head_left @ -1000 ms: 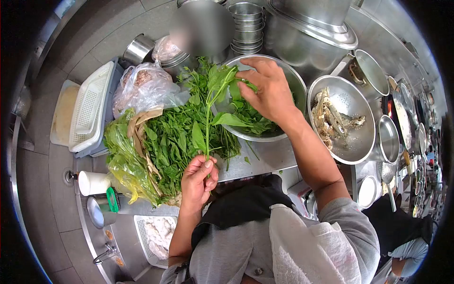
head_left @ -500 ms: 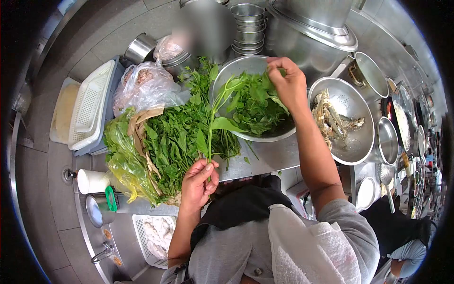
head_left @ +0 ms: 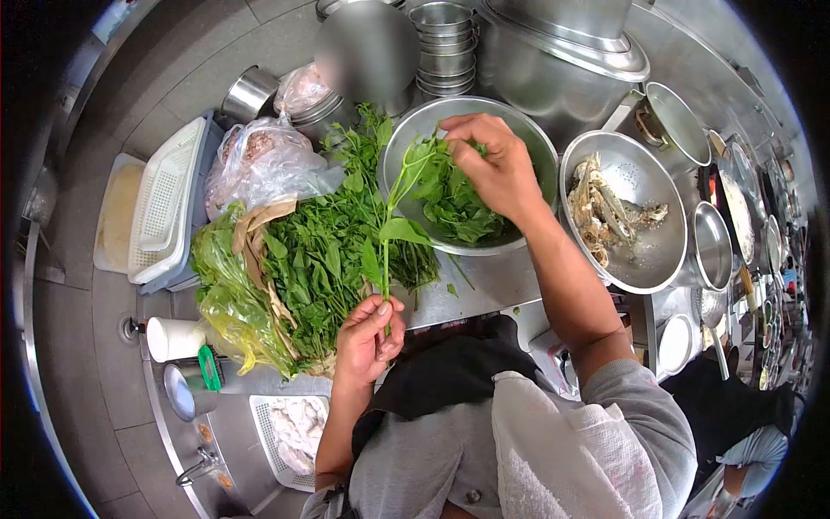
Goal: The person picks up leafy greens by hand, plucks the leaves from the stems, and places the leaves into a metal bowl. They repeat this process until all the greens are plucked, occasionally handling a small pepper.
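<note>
Left hand [head_left: 370, 336] is closed on the lower end of one leafy stem [head_left: 386, 259], thumb and fingers pinched round it at the near edge of the counter [head_left: 493, 285]; the stem rises over the greens pile [head_left: 316, 251] and bends right so its top lies over the bowl [head_left: 413, 125]. Right hand [head_left: 494, 166] is over the bowl with fingertips pinched on the leaves at the stem's top; grip appears closed, though the exact contact is partly hidden by the fingers. Loose leaves [head_left: 458, 208] already lie in the bowl; the pile sits just left of it, touching its rim, and spills onto a yellow-green bag [head_left: 223, 298]. A colander [head_left: 661, 186] holding fish stands just right of the bowl, under the line of the right forearm. Risks, as judged: the stem is thin and held only at its two ends, so a sharp pull could snap it mid-length and drop part on the counter; leaves freed near the rim could fall outside the bowl, as a few scraps on the counter suggest; a wide sweep of the right arm could knock the colander or carry fish residue onto the leaves.
</note>
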Tool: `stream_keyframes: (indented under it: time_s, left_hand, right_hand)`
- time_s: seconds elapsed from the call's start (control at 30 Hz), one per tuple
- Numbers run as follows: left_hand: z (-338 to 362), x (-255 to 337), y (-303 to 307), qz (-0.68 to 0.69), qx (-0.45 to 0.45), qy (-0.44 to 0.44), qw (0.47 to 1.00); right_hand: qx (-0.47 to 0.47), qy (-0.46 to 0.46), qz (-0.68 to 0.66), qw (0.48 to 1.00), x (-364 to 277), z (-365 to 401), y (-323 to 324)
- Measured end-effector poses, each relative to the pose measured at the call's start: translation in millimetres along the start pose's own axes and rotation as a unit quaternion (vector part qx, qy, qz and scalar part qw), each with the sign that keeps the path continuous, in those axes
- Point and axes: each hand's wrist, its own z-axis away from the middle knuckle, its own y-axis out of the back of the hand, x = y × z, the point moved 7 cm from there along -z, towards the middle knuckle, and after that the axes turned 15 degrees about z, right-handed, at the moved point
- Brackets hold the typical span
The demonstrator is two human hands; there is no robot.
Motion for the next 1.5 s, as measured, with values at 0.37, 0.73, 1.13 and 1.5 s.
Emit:
stream_keyframes:
  time_s: [0.37,0.73,1.13,1.5]
  left_hand:
    - [1.1,-1.0,0.0,0.002,0.009,0.008,1.0]
    - [1.1,-5.8,-8.4,-0.001,0.009,0.026,1.0]
    - [-3.1,-8.5,-3.2,0.011,0.029,0.029,0.999]
    - [-4.6,-3.6,-4.0,0.06,0.005,0.028,0.998]
  right_hand:
    - [0.089,0.138,0.17,0.972,-49.4,2.7,32.5]
    - [-0.004,0.239,0.219,0.946,-68.9,14.1,-12.8]
    - [0.119,0.112,0.134,0.978,-33.0,4.6,20.9]
    - [0.029,0.04,0.135,0.99,0.0,26.0,17.4]
